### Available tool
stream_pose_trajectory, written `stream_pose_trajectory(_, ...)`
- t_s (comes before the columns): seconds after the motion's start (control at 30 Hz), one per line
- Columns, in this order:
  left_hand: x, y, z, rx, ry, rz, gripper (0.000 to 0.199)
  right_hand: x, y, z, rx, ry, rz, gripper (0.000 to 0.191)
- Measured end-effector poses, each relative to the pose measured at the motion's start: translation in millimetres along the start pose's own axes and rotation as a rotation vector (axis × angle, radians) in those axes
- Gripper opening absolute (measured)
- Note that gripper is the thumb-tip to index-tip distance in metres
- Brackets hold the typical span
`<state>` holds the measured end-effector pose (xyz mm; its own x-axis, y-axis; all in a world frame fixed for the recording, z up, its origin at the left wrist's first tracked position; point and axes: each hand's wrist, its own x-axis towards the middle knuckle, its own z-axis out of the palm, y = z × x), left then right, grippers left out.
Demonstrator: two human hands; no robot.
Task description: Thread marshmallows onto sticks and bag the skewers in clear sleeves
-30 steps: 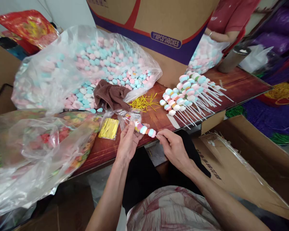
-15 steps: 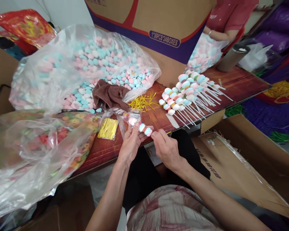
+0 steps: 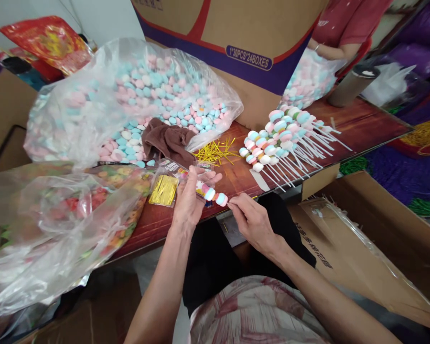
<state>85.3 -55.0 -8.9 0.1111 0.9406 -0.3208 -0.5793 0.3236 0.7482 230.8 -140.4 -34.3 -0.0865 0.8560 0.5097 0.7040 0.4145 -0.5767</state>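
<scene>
A marshmallow skewer in pink, white and blue, with some orange bits, slants in front of me at the table's edge. My left hand cradles its upper part between a raised thumb and outstretched fingers. Clear printed plastic shows by its far end; whether it encloses the skewer I cannot tell. At the near end, my right hand is closed in a pinch on the stick, which is mostly hidden by the fingers. A packet of gold twist ties lies left of my left hand, and loose gold ties lie beyond it.
Finished-looking skewers are piled on the table at right. A large bag of marshmallows, a brown cloth and a bag of colourful rings lie left. Behind stand a big carton and another person.
My left thumb has lifted and the left fingers have spread, exposing more of the skewer. Both hands have shifted slightly; the right still pinches the stick end. The view has moved a little.
</scene>
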Motion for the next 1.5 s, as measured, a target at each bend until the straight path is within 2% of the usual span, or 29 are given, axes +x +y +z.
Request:
stream_pose_trajectory(0.13,-2,-1,1.2,-0.027,0.093,-0.136,0.033,1,7,-7,-0.246,-0.041,-0.122,0.019)
stream_pose_trajectory(0.27,-4,0,-0.2,-0.126,0.143,-0.260,0.036,1,11,-13,-0.363,-0.018,-0.223,0.016)
stream_pose_trajectory(0.47,-6,-12,8.7,-0.198,0.152,-0.160,0.041,-2,3,0,-0.419,0.071,-0.223,0.015)
stream_pose_trajectory(0.57,-9,-17,11.4,-0.178,0.150,-0.103,0.042,-5,-2,6,-0.375,0.069,-0.193,0.016)
stream_pose_trajectory(0.67,-9,-19,8.6,-0.157,0.141,-0.090,0.042,-8,-9,9,-0.223,0.020,-0.100,0.019)
stream_pose_trajectory(0.87,-5,-20,4.0,-0.150,0.097,-0.013,0.039,-9,-27,11,0.288,0.028,0.250,0.020)
stream_pose_trajectory(0.97,-8,-23,5.9,-0.133,0.017,-0.018,0.033,-4,-32,16,0.395,0.047,0.362,0.019)
stream_pose_trajectory(1.1,-12,-20,4.4,-0.110,-0.087,-0.095,0.029,3,-31,18,0.552,0.048,0.529,0.019)
stream_pose_trajectory(1.23,-10,-9,-1.1,-0.143,-0.087,-0.153,0.026,5,-27,9,0.639,-0.026,0.605,0.022)
stream_pose_trajectory(1.3,-9,-7,-3.0,-0.166,-0.086,-0.165,0.026,4,-23,4,0.570,-0.020,0.587,0.023)
stream_pose_trajectory(1.37,-8,-7,-3.9,-0.158,-0.091,-0.192,0.025,3,-17,1,0.441,0.003,0.494,0.023)
stream_pose_trajectory(1.5,-9,-13,-3.0,-0.116,-0.082,-0.246,0.021,2,-3,1,0.077,0.006,0.137,0.022)
